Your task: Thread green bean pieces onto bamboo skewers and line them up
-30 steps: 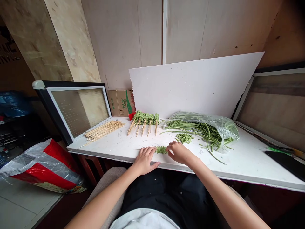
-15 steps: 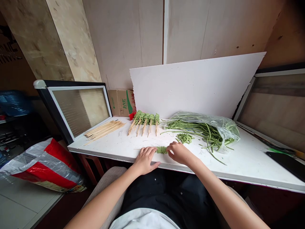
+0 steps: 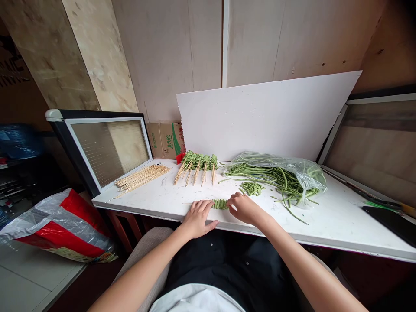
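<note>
A row of short long-bean pieces [image 3: 220, 204] is threaded side by side on a thin wooden skewer [image 3: 187, 203] near the table's front edge. My left hand [image 3: 199, 217] lies over the skewer at the row's left end, fingers together on it and thumb stretched toward me. The bare stick shows beyond these fingers. At the row's right end my right hand [image 3: 242, 207] is pinched against the last bean piece; its fingertips are partly hidden. Just behind that hand sits a small heap of cut bean pieces [image 3: 251, 188].
Finished bean skewers [image 3: 198, 162] lie stacked at the back, by a cardboard box [image 3: 165, 139]. Bare skewers [image 3: 143, 177] are spread at left. Whole long beans [image 3: 266, 172] spill from a clear plastic bag [image 3: 308, 173]. A black phone [image 3: 390, 223] rests at the right edge.
Almost nothing differs. Both hands keep their places at the two ends of the bean row, and the view has shifted very slightly.
</note>
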`<move>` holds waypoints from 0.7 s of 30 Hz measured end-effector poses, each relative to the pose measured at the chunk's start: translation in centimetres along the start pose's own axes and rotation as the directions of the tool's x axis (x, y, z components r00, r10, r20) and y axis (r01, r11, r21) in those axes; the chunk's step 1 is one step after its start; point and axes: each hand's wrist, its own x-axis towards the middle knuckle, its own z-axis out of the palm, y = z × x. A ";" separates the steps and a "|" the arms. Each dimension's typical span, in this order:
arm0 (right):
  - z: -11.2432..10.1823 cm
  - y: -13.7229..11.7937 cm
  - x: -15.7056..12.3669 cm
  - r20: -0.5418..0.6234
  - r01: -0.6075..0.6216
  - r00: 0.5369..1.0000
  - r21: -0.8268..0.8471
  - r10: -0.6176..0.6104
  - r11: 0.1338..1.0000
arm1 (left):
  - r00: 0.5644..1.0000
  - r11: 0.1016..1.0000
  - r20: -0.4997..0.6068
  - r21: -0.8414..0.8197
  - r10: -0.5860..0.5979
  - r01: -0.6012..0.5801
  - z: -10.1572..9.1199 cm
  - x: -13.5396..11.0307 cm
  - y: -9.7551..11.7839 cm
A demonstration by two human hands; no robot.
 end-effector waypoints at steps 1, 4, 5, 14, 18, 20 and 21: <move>0.1 0.0 0.0 -0.003 0.002 1.000 0.000 -0.002 1.000 | 1.000 1.000 0.001 -0.001 -0.003 0.003 0.0 0.0 0.0; 0.3 0.1 0.1 -0.005 0.006 1.000 0.003 -0.006 1.000 | 1.000 1.000 0.002 0.001 -0.007 0.007 0.0 0.0 0.0; 0.3 0.1 0.1 -0.002 0.006 1.000 0.004 -0.006 1.000 | 1.000 1.000 0.002 0.002 -0.006 0.006 0.0 -0.1 0.0; -0.1 0.4 -0.1 0.016 0.010 1.000 0.058 -0.011 0.998 | 1.000 1.000 0.001 0.010 -0.007 0.007 0.2 -0.1 -0.1; -0.1 1.1 0.0 -0.038 0.032 0.999 0.059 -0.030 0.998 | 1.000 1.000 0.003 0.014 -0.008 0.008 0.3 -0.1 -0.2; 0.2 1.5 0.1 -0.048 0.032 0.998 0.071 -0.029 0.997 | 1.000 1.000 0.002 0.014 -0.006 0.006 0.3 -0.1 -0.2; 0.5 1.6 0.2 -0.040 0.035 0.999 0.088 -0.032 0.996 | 1.000 1.000 0.001 0.014 -0.007 0.007 0.3 -0.1 -0.2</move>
